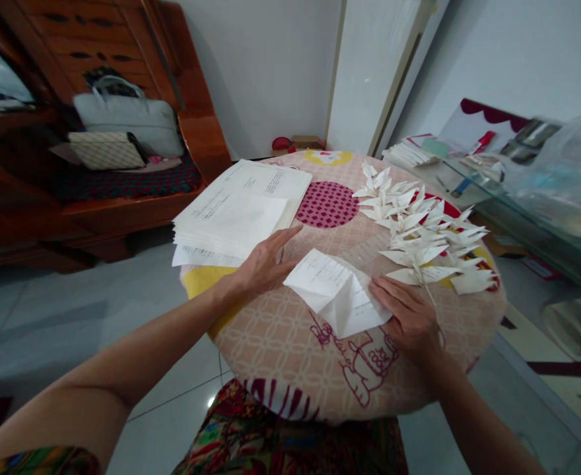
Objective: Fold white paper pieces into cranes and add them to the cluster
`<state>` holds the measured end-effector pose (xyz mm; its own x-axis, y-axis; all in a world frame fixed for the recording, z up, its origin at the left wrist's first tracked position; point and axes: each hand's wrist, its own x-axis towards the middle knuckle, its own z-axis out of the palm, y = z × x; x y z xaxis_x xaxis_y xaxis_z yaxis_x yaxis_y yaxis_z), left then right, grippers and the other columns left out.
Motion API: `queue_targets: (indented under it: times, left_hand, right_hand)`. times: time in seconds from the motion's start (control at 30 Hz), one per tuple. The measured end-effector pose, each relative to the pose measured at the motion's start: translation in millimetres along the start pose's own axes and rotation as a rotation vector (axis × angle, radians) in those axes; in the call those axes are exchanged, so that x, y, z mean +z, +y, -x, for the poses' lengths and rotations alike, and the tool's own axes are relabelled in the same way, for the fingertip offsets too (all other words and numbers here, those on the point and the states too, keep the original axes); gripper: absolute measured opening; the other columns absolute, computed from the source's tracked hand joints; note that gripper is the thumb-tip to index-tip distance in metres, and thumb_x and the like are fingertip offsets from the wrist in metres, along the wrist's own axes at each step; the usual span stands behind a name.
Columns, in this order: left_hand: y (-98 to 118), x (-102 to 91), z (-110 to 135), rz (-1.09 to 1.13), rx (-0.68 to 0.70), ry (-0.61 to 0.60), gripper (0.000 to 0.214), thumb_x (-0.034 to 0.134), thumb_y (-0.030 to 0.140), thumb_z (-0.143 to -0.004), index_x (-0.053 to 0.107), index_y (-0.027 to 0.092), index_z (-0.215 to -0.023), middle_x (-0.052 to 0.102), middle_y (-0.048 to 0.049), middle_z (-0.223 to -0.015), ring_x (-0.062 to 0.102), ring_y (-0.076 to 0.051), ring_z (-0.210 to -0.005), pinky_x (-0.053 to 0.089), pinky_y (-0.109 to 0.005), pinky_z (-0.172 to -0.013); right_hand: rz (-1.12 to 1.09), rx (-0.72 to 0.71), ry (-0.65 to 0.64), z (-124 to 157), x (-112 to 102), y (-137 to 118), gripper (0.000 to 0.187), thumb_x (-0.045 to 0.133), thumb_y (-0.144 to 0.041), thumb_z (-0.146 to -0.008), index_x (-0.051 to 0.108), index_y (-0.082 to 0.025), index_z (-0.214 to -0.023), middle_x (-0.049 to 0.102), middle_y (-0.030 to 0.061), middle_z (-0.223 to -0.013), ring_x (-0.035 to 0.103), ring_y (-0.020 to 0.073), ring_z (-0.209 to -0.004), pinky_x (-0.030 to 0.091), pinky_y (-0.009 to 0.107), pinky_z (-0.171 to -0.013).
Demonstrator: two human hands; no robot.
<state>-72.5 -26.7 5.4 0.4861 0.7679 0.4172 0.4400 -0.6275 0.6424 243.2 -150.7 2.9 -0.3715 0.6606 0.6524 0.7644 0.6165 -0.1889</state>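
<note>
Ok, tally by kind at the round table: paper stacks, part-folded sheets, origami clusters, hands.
Paper stack: 1
Part-folded sheet: 1
Origami cluster: 1 (pieces overlap too much to count)
Left hand and right hand: 2
Total: 5

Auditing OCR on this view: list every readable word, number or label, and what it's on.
Nothing legible.
Paper stack: printed lines, too small and blurred.
Creased sheet: print, too blurred.
Folded pieces: faint marks, too small.

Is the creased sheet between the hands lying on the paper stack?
No, the creased sheet is over the patterned cloth, apart from the paper stack.
</note>
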Motion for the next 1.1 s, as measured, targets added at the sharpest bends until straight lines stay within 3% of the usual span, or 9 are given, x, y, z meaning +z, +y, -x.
queue_targets:
  times: [0.07,0.17,0.23,0.47,0.63,0.8,0.97,1.1]
  left_hand:
    - [11.0,3.7,12.7,-0.118,0.063,0.004,0.076,0.068,0.036,-0.088,0.036,0.018,-0.154,0.045,-0.0172,-0.153,0.046,-0.031,-0.140,0.042,-0.049,-0.116]
    - [33.6,7.8,26.4,-0.229,0.243,-0.110,0.076,0.059,0.022,-0.089,0.026,0.022,-0.158,0.032,-0.0128,-0.163,0.032,-0.030,-0.150,0.028,-0.050,-0.124]
    - [49.4,9.4,32.8,-0.261,0.306,-0.220,0.083,0.058,0.023,-0.086,0.019,0.023,-0.160,0.025,-0.0111,-0.166,0.026,-0.031,-0.152,0.019,-0.053,-0.127]
    - [81.1,13.9,48.3,-0.224,0.257,-0.463,0.108,0.069,0.039,-0.079,0.003,0.016,-0.161,0.010,-0.0177,-0.168,0.014,-0.035,-0.155,0.021,-0.052,-0.126]
    - [87.3,13.4,57.2,-0.280,0.200,-0.430,0.110,0.066,0.024,-0.080,-0.009,0.019,-0.161,0.005,-0.0174,-0.168,0.010,-0.033,-0.156,0.023,-0.053,-0.125]
    - [99.2,26.2,69.4,-0.286,0.241,-0.374,0.117,0.071,0.045,-0.080,-0.008,0.018,-0.161,0.005,-0.0175,-0.168,0.008,-0.035,-0.156,0.017,-0.055,-0.127]
    - [93.2,34.1,62.2,-0.389,0.256,-0.133,0.084,0.055,0.031,-0.093,0.007,0.024,-0.162,0.027,-0.0134,-0.164,0.025,-0.032,-0.152,0.009,-0.057,-0.127]
    - [80.1,15.3,34.8,-0.354,0.377,-0.132,0.064,0.040,0.021,-0.099,0.021,0.027,-0.160,0.035,-0.0083,-0.162,0.036,-0.026,-0.148,0.017,-0.052,-0.127]
  right_hand:
    - [0.011,0.030,-0.001,8.3,0.6,-2.0,0.047,0.046,-0.009,-0.089,0.068,-0.019,-0.130,0.071,0.0116,-0.126,0.066,0.0268,-0.120,0.054,0.045,-0.106]
    - [0.019,0.055,0.027,10.0,1.2,-5.3,0.052,0.046,-0.008,-0.086,0.065,-0.020,-0.133,0.071,0.0111,-0.127,0.066,0.0260,-0.120,0.055,0.044,-0.104]
    - [0.029,0.061,0.042,8.1,0.8,-7.2,0.054,0.046,-0.006,-0.084,0.065,-0.020,-0.133,0.071,0.0119,-0.127,0.067,0.0258,-0.119,0.055,0.043,-0.102]
    - [0.101,0.035,0.031,6.2,-6.7,-14.5,0.057,0.047,-0.003,-0.077,0.064,-0.012,-0.131,0.071,0.0180,-0.125,0.067,0.0290,-0.118,0.056,0.043,-0.099]
    - [0.152,0.060,0.050,8.2,-8.3,-20.7,0.061,0.047,-0.002,-0.075,0.063,-0.013,-0.134,0.071,0.0164,-0.125,0.067,0.0284,-0.117,0.054,0.041,-0.101]
    - [0.136,0.106,0.070,8.4,-6.0,-25.3,0.064,0.045,-0.002,-0.073,0.063,-0.013,-0.134,0.070,0.0161,-0.127,0.066,0.0295,-0.119,0.053,0.042,-0.102]
    - [0.042,0.133,0.114,4.8,-4.3,-30.7,0.064,0.043,-0.004,-0.078,0.061,-0.018,-0.137,0.069,0.0134,-0.129,0.066,0.0282,-0.120,0.054,0.044,-0.103]
    - [-0.068,0.124,0.188,-6.5,-7.4,-32.7,0.061,0.041,-0.005,-0.085,0.061,-0.023,-0.139,0.067,0.0107,-0.133,0.064,0.0269,-0.124,0.053,0.047,-0.105]
